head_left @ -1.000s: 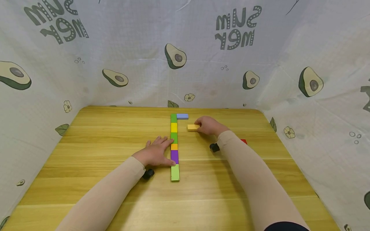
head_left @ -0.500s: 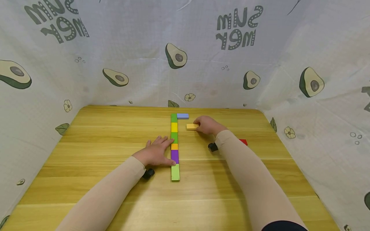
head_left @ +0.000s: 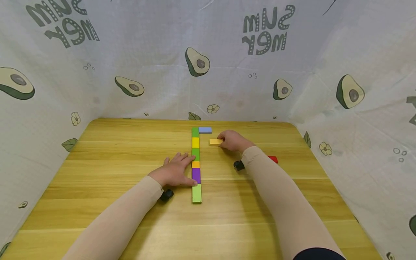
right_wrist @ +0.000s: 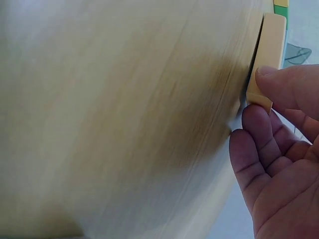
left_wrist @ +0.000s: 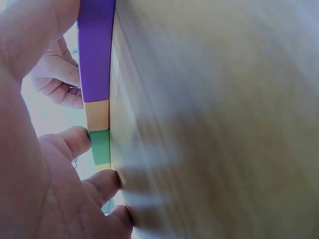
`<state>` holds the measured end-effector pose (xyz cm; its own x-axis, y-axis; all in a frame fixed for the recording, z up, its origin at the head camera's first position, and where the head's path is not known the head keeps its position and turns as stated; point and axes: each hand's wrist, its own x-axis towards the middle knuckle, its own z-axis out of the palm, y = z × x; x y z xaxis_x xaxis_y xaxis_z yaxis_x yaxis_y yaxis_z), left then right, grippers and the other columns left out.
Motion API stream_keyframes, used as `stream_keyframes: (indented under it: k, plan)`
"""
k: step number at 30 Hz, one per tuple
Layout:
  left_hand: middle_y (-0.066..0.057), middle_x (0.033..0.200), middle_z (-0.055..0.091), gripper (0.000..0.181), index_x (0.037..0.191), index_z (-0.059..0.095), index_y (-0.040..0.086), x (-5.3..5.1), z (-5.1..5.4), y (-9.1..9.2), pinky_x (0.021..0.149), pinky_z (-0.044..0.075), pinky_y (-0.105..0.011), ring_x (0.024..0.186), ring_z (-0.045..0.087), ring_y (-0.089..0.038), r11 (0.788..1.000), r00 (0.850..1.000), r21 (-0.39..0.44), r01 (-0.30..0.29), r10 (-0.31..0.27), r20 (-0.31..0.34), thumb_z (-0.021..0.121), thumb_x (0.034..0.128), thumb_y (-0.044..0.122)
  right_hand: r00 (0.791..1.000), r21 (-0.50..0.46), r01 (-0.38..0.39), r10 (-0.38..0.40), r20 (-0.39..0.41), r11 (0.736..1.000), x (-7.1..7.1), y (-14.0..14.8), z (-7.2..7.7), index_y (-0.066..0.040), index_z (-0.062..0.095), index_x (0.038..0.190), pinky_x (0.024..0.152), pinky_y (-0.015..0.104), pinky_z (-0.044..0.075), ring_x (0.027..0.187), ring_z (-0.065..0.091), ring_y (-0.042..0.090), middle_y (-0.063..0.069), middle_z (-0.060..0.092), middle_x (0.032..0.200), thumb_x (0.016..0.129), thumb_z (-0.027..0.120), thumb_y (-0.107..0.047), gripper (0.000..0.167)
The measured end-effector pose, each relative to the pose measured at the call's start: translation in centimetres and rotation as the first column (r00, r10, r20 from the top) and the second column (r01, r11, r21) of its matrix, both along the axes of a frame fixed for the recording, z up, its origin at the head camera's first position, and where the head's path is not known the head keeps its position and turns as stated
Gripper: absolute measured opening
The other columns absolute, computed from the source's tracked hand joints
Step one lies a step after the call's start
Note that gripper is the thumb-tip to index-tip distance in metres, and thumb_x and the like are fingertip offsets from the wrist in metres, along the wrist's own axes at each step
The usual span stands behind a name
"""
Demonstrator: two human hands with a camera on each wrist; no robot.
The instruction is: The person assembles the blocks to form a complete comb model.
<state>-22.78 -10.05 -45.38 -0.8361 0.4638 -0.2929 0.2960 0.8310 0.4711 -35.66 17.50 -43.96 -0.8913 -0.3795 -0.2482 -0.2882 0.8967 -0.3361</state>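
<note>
A straight column of blocks lies on the table: light green [head_left: 196, 195], purple [head_left: 196, 176], orange [head_left: 196, 164], green [head_left: 196, 153], yellow [head_left: 195, 142] and green [head_left: 195, 132]. At its far end a blue block [head_left: 205, 130] juts to the right. My left hand [head_left: 173, 171] is spread along the column's left side, thumb and a fingertip touching blocks. Right of the column, my right hand [head_left: 234, 141] pinches the end of a pale orange block [right_wrist: 269, 50], apart from the column. In the right wrist view the thumb [right_wrist: 289, 87] presses its side.
A red block [head_left: 273, 159] is partly hidden behind the right forearm. Black wrist cameras [head_left: 167, 195] sit under both wrists. The wooden table [head_left: 146, 224] ends at a patterned cloth [head_left: 156, 43] behind and at the sides.
The right hand has moved slightly to the left with the pale orange block, closer to the column. The left hand keeps its place.
</note>
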Motion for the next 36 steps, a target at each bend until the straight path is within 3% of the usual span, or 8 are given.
stream_keyframes:
  k: [19, 26, 36]
  plan:
    - [-0.009, 0.177, 0.019, 0.106, 0.168, 0.028, 0.027, 0.0, 0.0, 0.0, 0.127, 0.004, -0.073, 0.165, 0.007, -0.039, 1.000, 1.000, 0.007, -0.002, 0.002, 0.004, 0.079, 0.0839, 0.065, 1.000, -0.014, 0.011, -0.011, 0.001, 1.000, 0.0, -0.2, 0.0, -0.002, 0.064, 0.143, 0.106, 0.044, 0.051, 0.109, 0.058, 0.027, 0.016, 0.069, 0.133, 0.102, 0.066, -0.011, 0.042]
    - [-0.009, 0.177, 0.019, 0.106, 0.168, 0.028, 0.027, -0.1, 0.0, -0.1, 0.127, 0.004, -0.073, 0.165, 0.007, -0.039, 1.000, 1.000, 0.010, -0.007, 0.007, 0.004, 0.079, 0.0839, 0.065, 1.000, 0.018, 0.002, -0.001, -0.008, 1.000, -0.4, -1.1, 0.3, -0.003, 0.061, 0.147, 0.117, 0.046, 0.047, 0.126, 0.061, 0.030, 0.016, 0.065, 0.145, 0.102, 0.062, -0.012, 0.045]
    - [-0.009, 0.177, 0.019, 0.105, 0.169, 0.026, 0.028, -0.2, -0.1, 0.0, 0.127, 0.005, -0.072, 0.165, 0.007, -0.038, 1.000, 1.000, -0.004, 0.000, 0.000, -0.005, 0.079, 0.0850, 0.064, 1.000, 0.020, 0.020, -0.019, -0.009, 1.000, -1.7, -2.7, 0.2, -0.004, 0.061, 0.147, 0.124, 0.048, 0.039, 0.145, 0.052, 0.034, 0.015, 0.059, 0.153, 0.102, 0.058, -0.009, 0.045]
